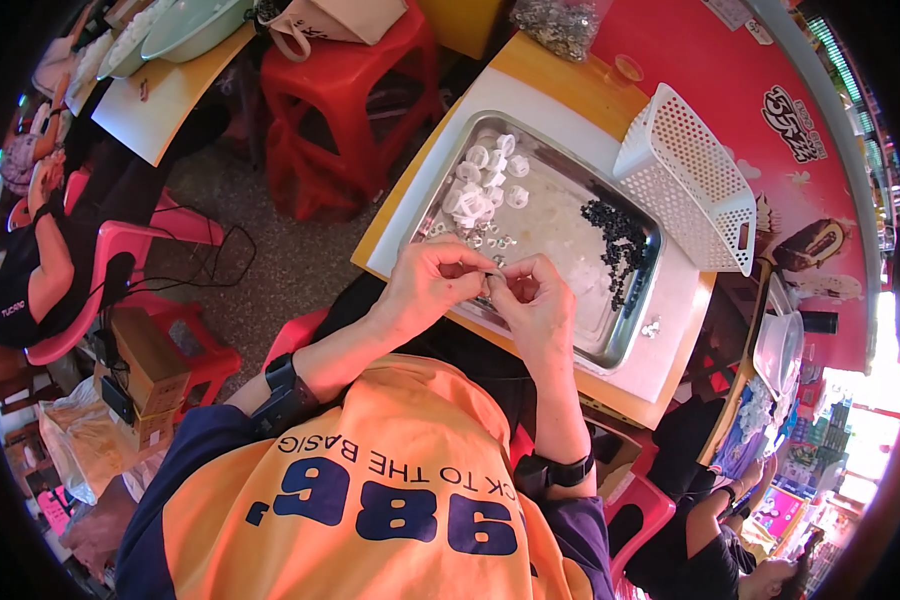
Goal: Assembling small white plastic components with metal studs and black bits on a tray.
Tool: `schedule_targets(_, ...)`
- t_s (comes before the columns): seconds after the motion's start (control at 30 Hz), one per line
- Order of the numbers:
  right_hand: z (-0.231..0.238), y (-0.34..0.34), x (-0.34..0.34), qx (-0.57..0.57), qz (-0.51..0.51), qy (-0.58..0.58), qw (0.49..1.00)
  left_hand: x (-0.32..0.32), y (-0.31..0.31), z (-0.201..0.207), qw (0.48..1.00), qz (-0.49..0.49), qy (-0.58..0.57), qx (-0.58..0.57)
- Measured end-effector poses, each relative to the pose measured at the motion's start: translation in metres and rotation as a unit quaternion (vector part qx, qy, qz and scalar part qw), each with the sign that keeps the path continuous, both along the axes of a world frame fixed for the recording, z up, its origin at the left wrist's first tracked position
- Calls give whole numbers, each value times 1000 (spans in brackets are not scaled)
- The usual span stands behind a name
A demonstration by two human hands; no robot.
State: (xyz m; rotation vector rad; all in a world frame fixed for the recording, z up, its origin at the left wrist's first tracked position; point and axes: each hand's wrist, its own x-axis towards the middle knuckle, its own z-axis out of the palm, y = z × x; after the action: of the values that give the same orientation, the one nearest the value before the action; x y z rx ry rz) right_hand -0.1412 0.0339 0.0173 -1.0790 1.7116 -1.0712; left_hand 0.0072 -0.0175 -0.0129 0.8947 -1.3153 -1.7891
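Observation:
My left hand [432,280] and my right hand [532,302] meet over the near edge of a metal tray [560,160]. Both pinch with thumb and forefinger around something small, mostly hidden by the fingertips. In the tray's far left part lies a heap of white plastic pieces [477,192], with small shiny metal bits [482,238] just below it, close to my left hand. Small black parts [618,245] form a long pile along the tray's right side.
The tray rests on a table [660,375] with a white top. A white perforated basket [685,180] leans at its right, and a bag of small metal parts [560,25] lies at the far end. Red stools [345,120] stand left. Other people sit at far left and lower right.

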Motion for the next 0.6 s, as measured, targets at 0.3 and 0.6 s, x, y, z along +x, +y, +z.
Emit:
schedule_targets(0.3, -16, -2, -1, 9, -15, 17, 1000, -2, 0, -2, 993, -2, -93, -74)
schedule_targets(0.6, -6, -11, -28, -1, 44, -164, 985, 8, -19, 8, 961, -111, 93, 235)
